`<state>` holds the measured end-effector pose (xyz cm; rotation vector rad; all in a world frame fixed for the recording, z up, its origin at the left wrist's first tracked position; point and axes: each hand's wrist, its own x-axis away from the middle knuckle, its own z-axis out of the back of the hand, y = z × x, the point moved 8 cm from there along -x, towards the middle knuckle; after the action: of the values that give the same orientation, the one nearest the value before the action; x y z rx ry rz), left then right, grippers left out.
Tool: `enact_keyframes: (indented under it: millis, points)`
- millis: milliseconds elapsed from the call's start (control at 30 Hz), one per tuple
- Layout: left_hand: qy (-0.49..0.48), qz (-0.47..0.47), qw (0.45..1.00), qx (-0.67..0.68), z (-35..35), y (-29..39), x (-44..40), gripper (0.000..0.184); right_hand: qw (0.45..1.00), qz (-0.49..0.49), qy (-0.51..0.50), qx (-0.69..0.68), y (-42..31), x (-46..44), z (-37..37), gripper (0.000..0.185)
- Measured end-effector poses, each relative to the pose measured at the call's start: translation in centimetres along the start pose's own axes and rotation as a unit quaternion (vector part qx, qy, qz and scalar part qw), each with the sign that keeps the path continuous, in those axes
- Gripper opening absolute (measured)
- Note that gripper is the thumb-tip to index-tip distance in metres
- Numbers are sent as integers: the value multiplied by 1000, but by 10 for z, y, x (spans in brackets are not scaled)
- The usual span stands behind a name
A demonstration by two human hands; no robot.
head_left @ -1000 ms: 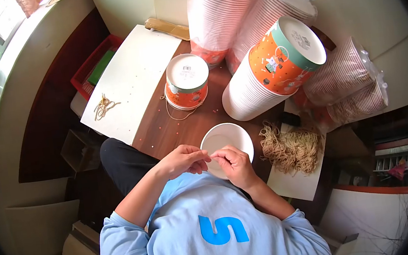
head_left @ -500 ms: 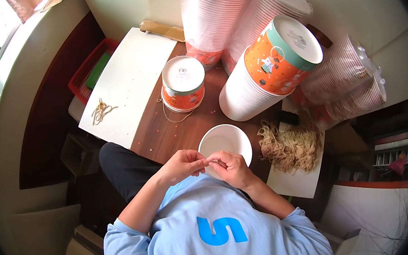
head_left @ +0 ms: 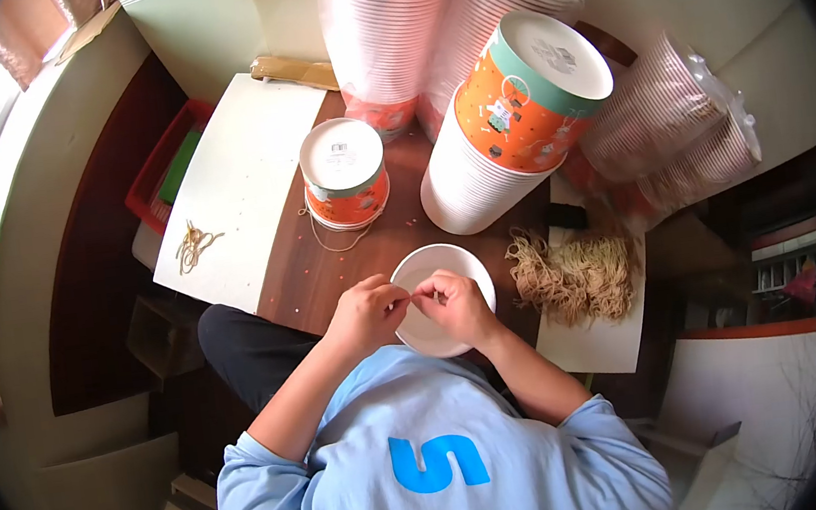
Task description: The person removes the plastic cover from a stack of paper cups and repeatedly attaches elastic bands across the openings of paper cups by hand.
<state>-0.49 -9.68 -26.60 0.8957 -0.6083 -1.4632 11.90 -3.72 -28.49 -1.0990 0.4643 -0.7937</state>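
My left hand (head_left: 370, 312) and my right hand (head_left: 453, 308) meet fingertip to fingertip in front of my chest, both pinched closed. Whatever lies between the fingertips is too small to make out. Just beneath them is an open white paper bucket (head_left: 425, 336), its mouth facing up and partly covered by my right hand. Farther off, an orange and green paper bucket (head_left: 348, 201) stands upside down with a loose cord (head_left: 329, 248) around its lower edge. To the right of my hands lies a bundle of beige cords (head_left: 582, 277) on a white board.
A tall stack of nested paper buckets (head_left: 479, 171) leans at the back right. Behind it are bagged stacks (head_left: 383, 36), with more wrapped buckets (head_left: 659, 116) farther right. Several cord pieces (head_left: 194, 247) lie on the white board (head_left: 259, 136) at left. Small bits dot the brown tabletop (head_left: 316, 291).
The view has shifted slightly. My hands stay together at the fingertips; my left hand has turned so more of its back shows, and my right fingers have curled more.
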Motion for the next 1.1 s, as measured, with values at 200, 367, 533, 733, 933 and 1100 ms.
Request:
enact_keyframes:
  millis: [200,367,533,733,933,1100]
  points:
    - [67,130,989,36,1,-43,-14,14,996,-59,70,8,54,-20,-1,11]
    - [47,176,983,34,-5,-61,-19,17,991,-48,105,73,54,-26,-2,11]
    - [6,177,984,30,-13,-70,-24,21,991,-28,118,57,59,-29,-6,7]
    - [-39,168,983,67,-19,-65,-30,23,991,-52,107,56,64,-32,-10,9]
    - [-108,106,987,52,-31,-64,-33,26,991,-77,97,43,61,-33,-12,12]
    - [-142,139,979,36,-30,-59,-31,26,990,-81,115,30,61,-27,-8,13]
